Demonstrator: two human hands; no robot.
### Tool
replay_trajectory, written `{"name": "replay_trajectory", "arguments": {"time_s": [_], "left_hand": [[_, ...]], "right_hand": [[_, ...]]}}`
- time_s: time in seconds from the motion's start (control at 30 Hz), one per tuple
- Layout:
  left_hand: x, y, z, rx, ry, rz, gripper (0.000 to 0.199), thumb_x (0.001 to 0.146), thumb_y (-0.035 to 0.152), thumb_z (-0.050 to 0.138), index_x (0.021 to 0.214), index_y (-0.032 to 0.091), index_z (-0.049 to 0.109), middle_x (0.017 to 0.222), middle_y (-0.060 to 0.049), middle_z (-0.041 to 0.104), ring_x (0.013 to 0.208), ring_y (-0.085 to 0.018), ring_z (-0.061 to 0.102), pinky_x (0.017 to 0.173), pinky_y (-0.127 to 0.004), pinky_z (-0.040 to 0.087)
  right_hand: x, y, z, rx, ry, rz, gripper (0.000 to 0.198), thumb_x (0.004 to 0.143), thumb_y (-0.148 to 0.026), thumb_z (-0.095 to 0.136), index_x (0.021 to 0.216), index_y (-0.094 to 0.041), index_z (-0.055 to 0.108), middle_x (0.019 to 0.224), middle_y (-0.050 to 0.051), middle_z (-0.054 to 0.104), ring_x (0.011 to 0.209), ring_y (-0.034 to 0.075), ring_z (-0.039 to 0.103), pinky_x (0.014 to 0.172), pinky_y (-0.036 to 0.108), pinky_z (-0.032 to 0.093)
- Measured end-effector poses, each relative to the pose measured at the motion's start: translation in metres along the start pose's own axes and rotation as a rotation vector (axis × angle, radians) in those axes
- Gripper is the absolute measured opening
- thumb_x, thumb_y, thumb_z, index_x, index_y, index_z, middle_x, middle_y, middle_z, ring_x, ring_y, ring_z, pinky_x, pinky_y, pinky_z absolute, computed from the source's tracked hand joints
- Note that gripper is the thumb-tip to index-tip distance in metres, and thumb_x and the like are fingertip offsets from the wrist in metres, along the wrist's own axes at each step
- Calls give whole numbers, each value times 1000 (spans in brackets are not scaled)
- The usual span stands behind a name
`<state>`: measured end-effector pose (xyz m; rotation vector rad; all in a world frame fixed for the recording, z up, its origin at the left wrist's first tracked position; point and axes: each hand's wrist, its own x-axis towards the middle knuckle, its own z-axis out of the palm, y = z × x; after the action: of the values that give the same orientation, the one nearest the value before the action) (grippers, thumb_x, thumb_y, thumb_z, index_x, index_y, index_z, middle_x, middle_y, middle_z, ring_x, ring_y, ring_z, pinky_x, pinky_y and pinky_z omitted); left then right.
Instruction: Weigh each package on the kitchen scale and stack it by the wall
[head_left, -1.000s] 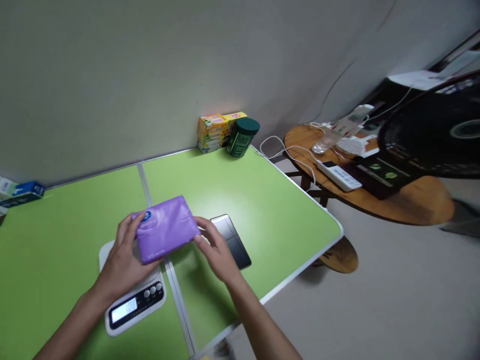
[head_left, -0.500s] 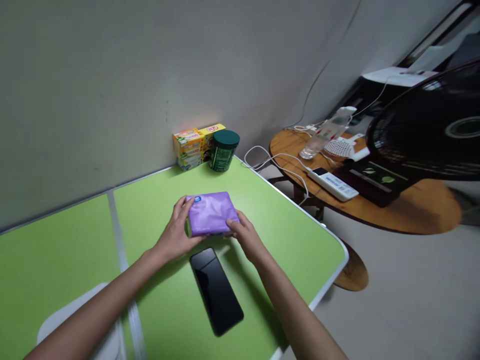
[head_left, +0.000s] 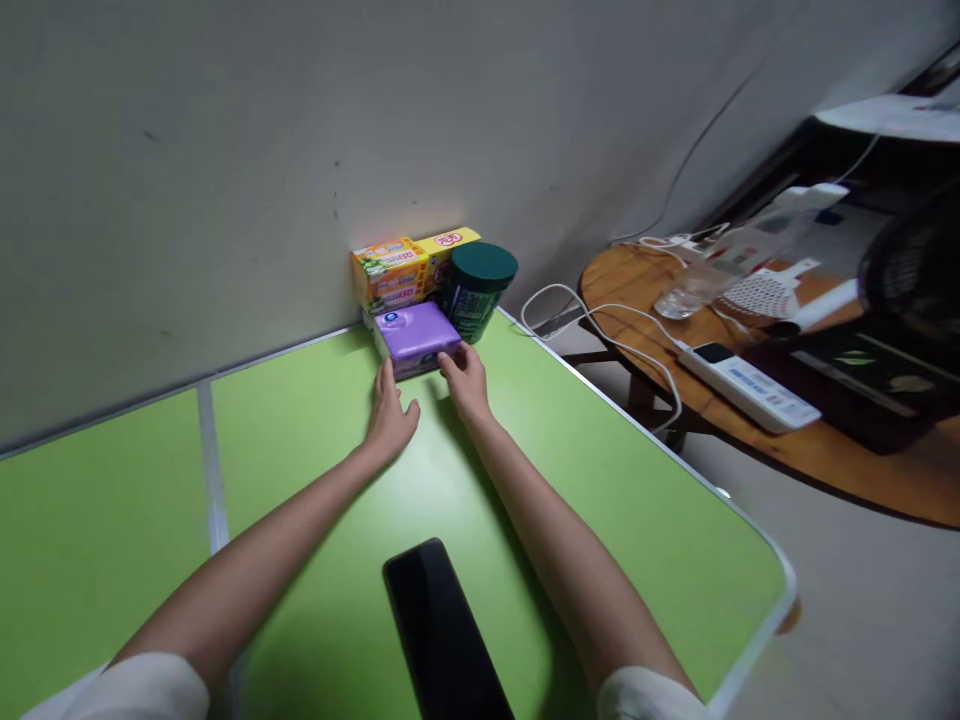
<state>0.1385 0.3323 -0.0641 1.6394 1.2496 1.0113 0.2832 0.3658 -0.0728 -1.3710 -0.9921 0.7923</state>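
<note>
A purple soft pack of tissues point(head_left: 418, 332) lies flat on the green table, right in front of the stacked yellow and orange boxes point(head_left: 390, 275) and a dark green tub point(head_left: 480, 285) with a lid. My left hand point(head_left: 391, 415) is at the pack's front left corner, fingertips against it, with the thumb spread away and nothing in its grasp. At the front right corner, my right hand point(head_left: 466, 385) has its thumb on the front and its fingers round the side. A black phone point(head_left: 446, 630) lies nearer to me, partly cut off by the lower edge.
The green folding table point(head_left: 300, 430) meets a grey wall point(head_left: 225, 200) at the back. On the right, a round wooden table point(head_left: 622, 290) carries a power strip point(head_left: 754, 385), a clear plastic bottle point(head_left: 705, 270) and a dark box. A white cable point(head_left: 637, 350) hangs between the tables.
The tissue pack has moved away from me, up to the boxes and the tub. My left hand has let go of its side and opened; my right hand stays at the right corner.
</note>
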Motion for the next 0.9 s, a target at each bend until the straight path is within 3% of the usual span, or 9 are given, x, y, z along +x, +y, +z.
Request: {"name": "replay_trajectory", "arguments": {"time_s": [0.13, 0.23, 0.37, 0.57, 0.77, 0.9], "left_hand": [[16, -5, 5, 41, 101, 6, 78, 77, 8, 53, 148, 16, 22, 154, -19, 25, 139, -29, 37, 106, -42, 46], [18, -6, 8, 71, 130, 27, 73, 77, 7, 51, 146, 13, 26, 152, -21, 28, 138, -29, 39, 103, -39, 48], [15, -8, 9, 81, 111, 46, 74, 75, 5, 49, 145, 11, 27, 153, -21, 27, 137, -28, 39, 104, -39, 48], [17, -10, 9, 101, 58, 34, 79, 75, 5, 51, 148, 20, 25, 157, -14, 25, 144, -28, 30, 114, -44, 37], [18, -12, 10, 147, 41, 10, 82, 73, 5, 54, 149, 13, 25, 158, -16, 26, 147, -29, 24, 121, -43, 23], [21, -10, -2, 74, -117, -36, 92, 69, 6, 60, 151, 17, 20, 162, -13, 16, 150, -27, 12, 123, -44, 13]], "right_hand": [[-1, 12, 3, -72, 165, -37, 56, 74, -38, 59, 124, -17, 48, 128, 14, 51, 117, 23, 50, 99, 40, 43], [-1, 12, 2, -180, 291, -74, 45, 74, -36, 61, 114, -19, 51, 113, 10, 53, 101, 21, 54, 90, 37, 48], [-3, 9, 5, -167, 204, -92, 24, 77, -33, 55, 96, -20, 48, 88, 3, 54, 77, 17, 53, 78, 34, 49], [-7, 8, 7, -195, 111, -151, 22, 75, -25, 53, 96, -21, 48, 92, 5, 60, 86, 19, 56, 85, 36, 46], [-5, 14, 4, -257, 91, -104, 19, 71, -31, 53, 86, -20, 55, 88, 5, 62, 82, 19, 56, 83, 35, 46], [-4, 7, 7, -297, 105, -72, 14, 66, -31, 50, 73, -20, 56, 79, 4, 61, 81, 20, 55, 83, 37, 45]]}}
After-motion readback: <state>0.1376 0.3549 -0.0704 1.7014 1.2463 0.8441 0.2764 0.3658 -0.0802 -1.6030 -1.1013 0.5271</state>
